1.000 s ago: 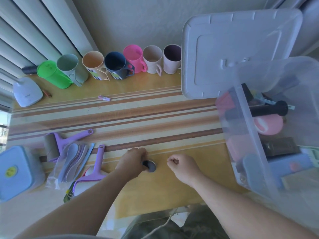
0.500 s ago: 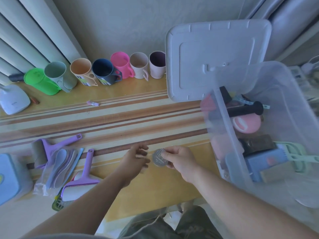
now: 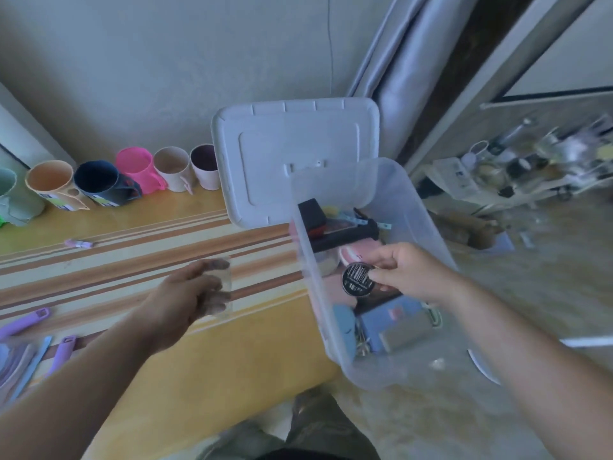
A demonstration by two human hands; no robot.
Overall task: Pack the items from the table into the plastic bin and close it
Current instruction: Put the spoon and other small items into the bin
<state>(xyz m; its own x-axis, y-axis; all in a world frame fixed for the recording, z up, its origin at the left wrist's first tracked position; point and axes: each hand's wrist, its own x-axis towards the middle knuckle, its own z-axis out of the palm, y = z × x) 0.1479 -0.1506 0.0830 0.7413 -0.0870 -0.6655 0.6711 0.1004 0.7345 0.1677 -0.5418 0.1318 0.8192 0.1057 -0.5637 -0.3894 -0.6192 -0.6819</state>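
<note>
A yellow table (image 3: 205, 370) with brown and cream stripes runs along a pale wall, and a clear plastic bin (image 3: 374, 366) stands at its right end. The right hand (image 3: 403, 275) reaches over the open bin, thumb and fingers pinching a small round black disc (image 3: 357, 280) by its edge, the disc's face with thin pale lines turned toward the camera; it hangs above the things already lying inside. The left hand (image 3: 189, 295) hovers over the striped part of the table just left of the bin wall, fingers loosely curled; it is blurred, with a faint clear shape at the fingertips, and I cannot tell whether it holds anything. Inside the bin lie a black roller handle (image 3: 345, 235), a pink round thing (image 3: 356, 252), a blue box (image 3: 394, 322) and other items too jumbled to name. The bin's white lid (image 3: 292, 161) leans upright against the wall behind it. Along the wall to the left stands a row of mugs (image 3: 132, 175) in peach, navy, pink, beige and mauve. Purple-handled tools (image 3: 23, 322) lie at the table's near left edge, and a small lilac clip (image 3: 79, 243) lies alone near the mugs.
</note>
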